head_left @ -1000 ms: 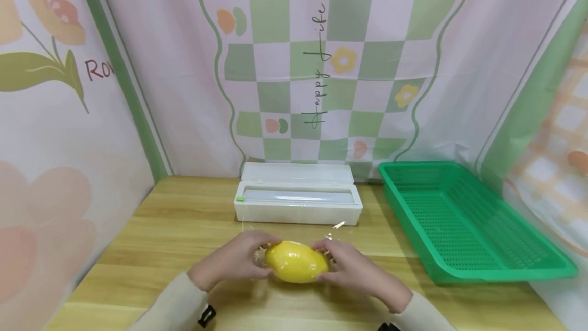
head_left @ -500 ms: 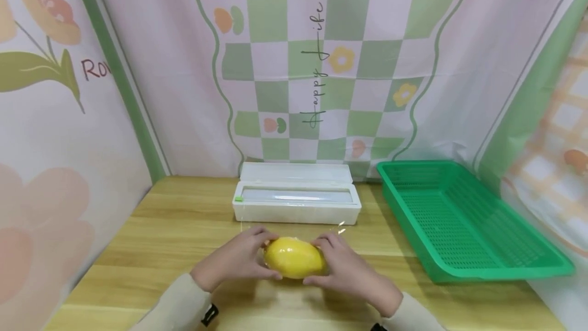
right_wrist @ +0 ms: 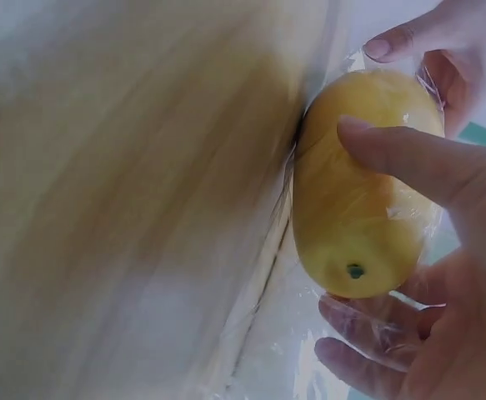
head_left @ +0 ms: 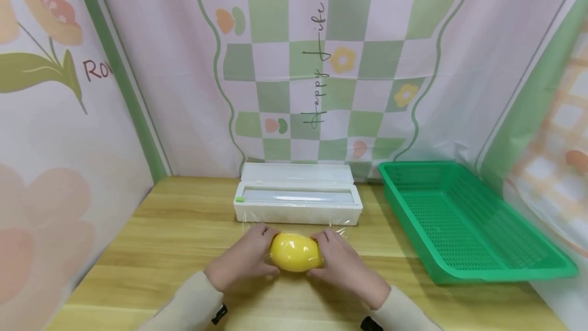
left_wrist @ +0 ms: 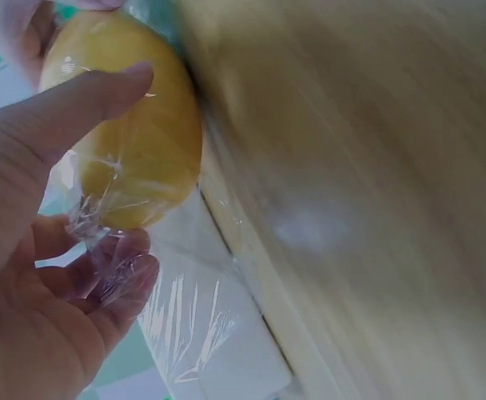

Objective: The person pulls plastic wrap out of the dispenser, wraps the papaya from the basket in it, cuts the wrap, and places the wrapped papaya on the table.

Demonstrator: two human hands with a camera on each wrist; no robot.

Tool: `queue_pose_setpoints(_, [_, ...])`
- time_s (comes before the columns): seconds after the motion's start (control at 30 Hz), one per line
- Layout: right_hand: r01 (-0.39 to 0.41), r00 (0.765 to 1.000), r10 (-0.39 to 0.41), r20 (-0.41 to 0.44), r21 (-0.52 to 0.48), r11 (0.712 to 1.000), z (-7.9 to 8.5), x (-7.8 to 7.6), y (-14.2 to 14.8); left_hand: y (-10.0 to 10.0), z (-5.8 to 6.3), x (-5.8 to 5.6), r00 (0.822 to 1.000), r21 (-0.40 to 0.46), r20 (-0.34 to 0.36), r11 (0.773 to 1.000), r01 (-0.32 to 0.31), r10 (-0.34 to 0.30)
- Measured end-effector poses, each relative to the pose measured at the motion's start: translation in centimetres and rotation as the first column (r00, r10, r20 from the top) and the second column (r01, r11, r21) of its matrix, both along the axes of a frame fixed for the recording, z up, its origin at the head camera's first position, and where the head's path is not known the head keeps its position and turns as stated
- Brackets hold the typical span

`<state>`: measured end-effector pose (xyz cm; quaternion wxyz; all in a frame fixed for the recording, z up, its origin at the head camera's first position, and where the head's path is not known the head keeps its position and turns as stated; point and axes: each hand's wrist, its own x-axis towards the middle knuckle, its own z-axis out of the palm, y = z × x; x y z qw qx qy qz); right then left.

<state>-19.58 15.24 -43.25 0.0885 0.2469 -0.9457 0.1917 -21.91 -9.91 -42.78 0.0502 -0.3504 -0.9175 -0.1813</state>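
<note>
A smooth yellow mango [head_left: 296,253] lies between both hands near the front middle of the table, covered in clear cling film. My left hand [head_left: 245,255] grips its left end; in the left wrist view the thumb lies across the fruit and the fingers hold bunched cling film [left_wrist: 113,267]. My right hand [head_left: 342,264] holds the other end, thumb on top. A small green stem nub [right_wrist: 356,271] shows there through the film. Behind the fruit sits a white cling film dispenser [head_left: 297,213], lid raised, the roll visible inside. Creased film spreads in front of it.
A green perforated plastic basket [head_left: 459,229] stands on the right of the wooden table [head_left: 151,249]. A green slider [head_left: 240,199] is at the dispenser's left end. Printed curtains [head_left: 317,65] rise right behind the table.
Both hands have moved slightly forward, rolling the mango toward the dispenser. They sit closer together around its ends, and the film ahead of the mango looks more wrinkled.
</note>
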Motion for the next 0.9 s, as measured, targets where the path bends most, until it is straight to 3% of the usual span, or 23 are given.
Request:
queue_pose_setpoints(0.1, [0.005, 0.999, -0.003, 0.044, -0.049, 0.999, -0.1, -0.4, 0.2, 0.1, -0.2, -0.3, 1.000, 0.027, 0.008, 0.999, -0.018, 0.017])
queue_pose_setpoints(0.33, [0.025, 0.989, -0.009, 0.145, -0.112, 0.993, -0.3, -1.4, 0.8, 0.1, -0.4, -1.6, 0.992, 0.092, 0.115, 0.994, -0.054, 0.043])
queue_pose_setpoints(0.8, [0.021, 0.978, 0.020, 0.206, -0.195, 0.981, 0.1, -3.0, 1.5, -0.4, -0.2, -3.4, 0.977, 0.163, 0.213, 0.986, -0.036, 0.001])
queue_pose_setpoints(0.9, [0.012, 0.975, 0.036, 0.221, -0.211, 0.977, 0.2, -3.4, 1.7, -0.7, -0.3, -3.8, 0.964, 0.215, 0.264, 0.976, -0.045, -0.014])
